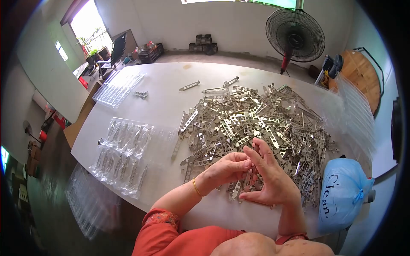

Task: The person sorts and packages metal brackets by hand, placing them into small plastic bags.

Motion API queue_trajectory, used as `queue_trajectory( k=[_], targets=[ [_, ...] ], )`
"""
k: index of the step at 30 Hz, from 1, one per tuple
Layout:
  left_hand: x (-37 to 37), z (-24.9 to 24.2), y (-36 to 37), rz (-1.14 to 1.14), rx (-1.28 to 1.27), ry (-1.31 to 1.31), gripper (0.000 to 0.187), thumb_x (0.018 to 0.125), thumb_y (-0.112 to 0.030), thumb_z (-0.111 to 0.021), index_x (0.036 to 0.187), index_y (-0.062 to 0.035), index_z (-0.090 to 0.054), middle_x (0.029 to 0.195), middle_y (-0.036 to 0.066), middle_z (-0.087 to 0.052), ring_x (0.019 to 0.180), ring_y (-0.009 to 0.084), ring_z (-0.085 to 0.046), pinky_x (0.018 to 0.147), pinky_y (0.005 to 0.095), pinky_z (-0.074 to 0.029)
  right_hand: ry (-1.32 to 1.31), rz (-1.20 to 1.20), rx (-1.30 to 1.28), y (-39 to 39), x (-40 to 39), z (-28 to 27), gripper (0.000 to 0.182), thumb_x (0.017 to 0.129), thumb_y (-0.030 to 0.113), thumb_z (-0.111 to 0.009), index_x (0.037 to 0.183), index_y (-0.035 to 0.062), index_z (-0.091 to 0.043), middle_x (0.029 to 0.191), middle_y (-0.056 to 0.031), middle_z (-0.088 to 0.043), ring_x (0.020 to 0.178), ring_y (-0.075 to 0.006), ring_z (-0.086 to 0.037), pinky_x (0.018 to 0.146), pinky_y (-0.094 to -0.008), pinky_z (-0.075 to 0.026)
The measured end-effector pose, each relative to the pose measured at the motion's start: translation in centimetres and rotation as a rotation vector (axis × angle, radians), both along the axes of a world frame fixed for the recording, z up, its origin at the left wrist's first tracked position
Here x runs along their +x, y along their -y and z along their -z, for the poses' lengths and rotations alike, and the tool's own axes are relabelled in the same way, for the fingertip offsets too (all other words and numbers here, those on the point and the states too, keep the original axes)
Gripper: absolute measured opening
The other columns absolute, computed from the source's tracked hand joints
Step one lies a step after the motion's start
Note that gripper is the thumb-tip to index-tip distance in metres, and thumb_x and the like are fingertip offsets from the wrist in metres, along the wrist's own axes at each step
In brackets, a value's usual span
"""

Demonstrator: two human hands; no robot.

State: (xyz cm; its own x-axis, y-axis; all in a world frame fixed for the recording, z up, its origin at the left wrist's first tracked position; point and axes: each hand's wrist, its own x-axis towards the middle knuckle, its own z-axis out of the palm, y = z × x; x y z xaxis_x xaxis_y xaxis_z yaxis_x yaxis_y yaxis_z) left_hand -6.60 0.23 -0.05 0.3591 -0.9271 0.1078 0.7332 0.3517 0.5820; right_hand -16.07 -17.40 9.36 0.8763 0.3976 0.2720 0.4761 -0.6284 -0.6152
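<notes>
My left hand (232,167), with a gold bangle at the wrist, pinches a perforated metal strip (249,177) between thumb and fingers. My right hand (273,181) is curved around the strip from the other side. Its fingertips are right by the strip's upper end, and its thumb is spread well apart below. Both hands are over the near edge of a large heap of similar perforated metal strips (243,119), shiny and jumbled together. To the left of the hands, clear plastic trays (128,134) hold rows of these strips.
An empty clear tray stack (118,87) lies at the table's far left, near a few small metal pieces (141,94). A blue bag (344,187) marked "Clean." sits at the right edge. More clear trays (352,115) stand behind it. A fan (294,40) is beyond the table (162,81).
</notes>
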Motion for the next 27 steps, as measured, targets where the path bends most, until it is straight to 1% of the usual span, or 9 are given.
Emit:
queue_trajectory(
  k=[11, 16, 18, 20, 21, 22, 24, 25, 27],
  targets=[
    [-0.2, -0.2, 0.1, 0.005, -0.003, 0.007, 0.025, 0.099, -0.024, -0.064, 0.115, -0.0042, -0.066, 0.104, 0.007, -0.069, 0.092, 0.0206, -0.068, 0.079, 0.0359, -0.057, -0.022, 0.004, -0.011, -0.2, 0.0, -0.1, 0.118, 0.057, 0.023, -0.093, 0.157, 0.0172, -0.031, 0.155, -0.0237, -0.022, 0.141, -0.0432, -0.035, 0.113, -0.0481, -0.039],
    [-0.3, -1.0, -0.2, -0.017, 0.049, 0.027, 0.026, 0.099, -0.026, -0.064, 0.114, -0.0042, -0.064, 0.1, 0.006, -0.069, 0.091, 0.019, -0.068, 0.084, 0.0358, -0.056, 0.017, -0.032, 0.026, 0.2, 0.0, 0.0, 0.12, 0.057, 0.028, -0.096, 0.157, 0.0178, -0.031, 0.158, -0.0257, -0.019, 0.144, -0.0428, -0.032, 0.114, -0.0468, -0.036],
    [-0.1, -1.4, -0.5, 0.004, 0.047, 0.045, 0.026, 0.099, -0.026, -0.065, 0.113, -0.0042, -0.064, 0.099, 0.006, -0.069, 0.09, 0.0191, -0.068, 0.083, 0.0352, -0.056, 0.051, -0.028, 0.016, 0.7, -0.1, -0.5, 0.119, 0.06, 0.035, -0.096, 0.157, 0.0124, -0.03, 0.158, -0.0251, -0.023, 0.147, -0.0401, -0.029, 0.114, -0.0467, -0.034],
    [0.1, -1.6, -0.9, 0.083, 0.01, 0.099, 0.025, 0.098, -0.025, -0.066, 0.111, -0.0041, -0.065, 0.097, 0.007, -0.07, 0.087, 0.0188, -0.069, 0.079, 0.0341, -0.057, 0.055, -0.139, 0.262, 1.2, -0.2, -1.0, 0.113, 0.067, 0.037, -0.093, 0.156, 0.0058, -0.03, 0.156, -0.0231, -0.032, 0.149, -0.0365, -0.027, 0.115, -0.0475, -0.033],
    [-0.1, -1.6, -0.9, 0.091, 0.019, 0.089, 0.023, 0.096, -0.021, -0.069, 0.109, -0.0033, -0.066, 0.096, 0.009, -0.071, 0.085, 0.0187, -0.07, 0.077, 0.0335, -0.057, 0.087, -0.06, 0.326, 1.2, -0.4, -0.9, 0.096, 0.075, 0.037, -0.088, 0.15, 0.0005, -0.04, 0.143, -0.0199, -0.05, 0.14, -0.033, -0.042, 0.11, -0.0454, -0.039],
    [-0.3, -1.6, -1.0, 0.1, 0.013, 0.093, 0.023, 0.096, -0.021, -0.069, 0.109, -0.0033, -0.066, 0.096, 0.009, -0.071, 0.085, 0.0187, -0.07, 0.077, 0.0335, -0.057, 0.092, -0.052, 0.321, 1.5, -0.5, -0.8, 0.096, 0.075, 0.037, -0.088, 0.15, 0.0005, -0.04, 0.143, -0.0199, -0.05, 0.14, -0.033, -0.042, 0.11, -0.0454, -0.039],
    [-0.5, -1.6, -0.9, 0.212, -0.034, 0.157, 0.021, 0.094, -0.019, -0.071, 0.107, -0.0024, -0.067, 0.095, 0.01, -0.072, 0.084, 0.0188, -0.071, 0.076, 0.0331, -0.057, -0.008, -0.048, 0.338, 1.9, -0.3, -0.9, 0.075, 0.08, 0.029, -0.085, 0.14, 0.0016, -0.051, 0.122, -0.0152, -0.064, 0.117, -0.0268, -0.061, 0.097, -0.0388, -0.049],
    [-0.6, -1.4, -0.7, 0.223, -0.036, 0.193, 0.021, 0.092, -0.017, -0.073, 0.106, -0.0017, -0.068, 0.092, 0.01, -0.073, 0.085, 0.0186, -0.071, 0.075, 0.0319, -0.056, -0.105, -0.041, 0.431, 1.3, -0.6, -1.3, 0.043, 0.08, 0.016, -0.083, 0.117, 0.003, -0.066, 0.1, -0.0084, -0.066, 0.091, -0.0207, -0.064, 0.084, -0.0342, -0.051],
    [-0.5, -1.8, -0.8, 0.264, 0.018, 0.272, 0.023, 0.092, -0.02, -0.074, 0.105, -0.0012, -0.069, 0.09, 0.009, -0.073, 0.085, 0.0169, -0.07, 0.075, 0.0304, -0.055, -0.118, -0.075, 0.428, 1.5, -0.7, -0.8, 0.034, 0.079, 0.012, -0.082, 0.109, 0.0039, -0.068, 0.095, -0.0074, -0.067, 0.089, -0.0202, -0.064, 0.081, -0.0336, -0.051]
  ],
)
